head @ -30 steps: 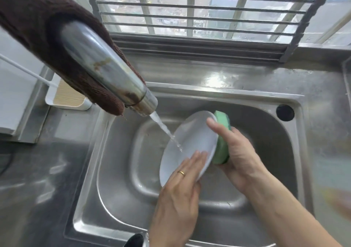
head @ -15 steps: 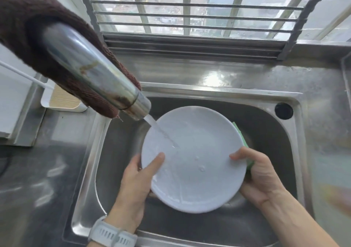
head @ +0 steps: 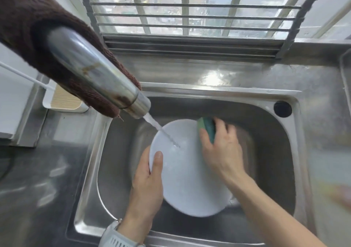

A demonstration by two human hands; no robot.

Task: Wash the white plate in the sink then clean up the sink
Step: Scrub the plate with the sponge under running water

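Observation:
The white plate [head: 187,180] is held tilted inside the steel sink [head: 269,152], its face up toward me. My left hand [head: 147,182] grips its left rim, thumb on the face and fingers behind. My right hand [head: 221,152] holds a green sponge [head: 207,128] against the plate's upper right part; the hand is motion-blurred. Water runs from the chrome tap [head: 98,76] onto the upper face of the plate.
A brown cloth [head: 24,24] hangs over the tap at the upper left. A white tray with a beige insert [head: 62,100] sits on the counter left of the sink. The overflow hole [head: 282,108] is at the sink's back right. Window bars [head: 190,9] stand behind.
The plate has dropped lower in the sink and turned. My right hand has come from behind the right rim onto the plate's face with the sponge. My left hand still grips the left rim.

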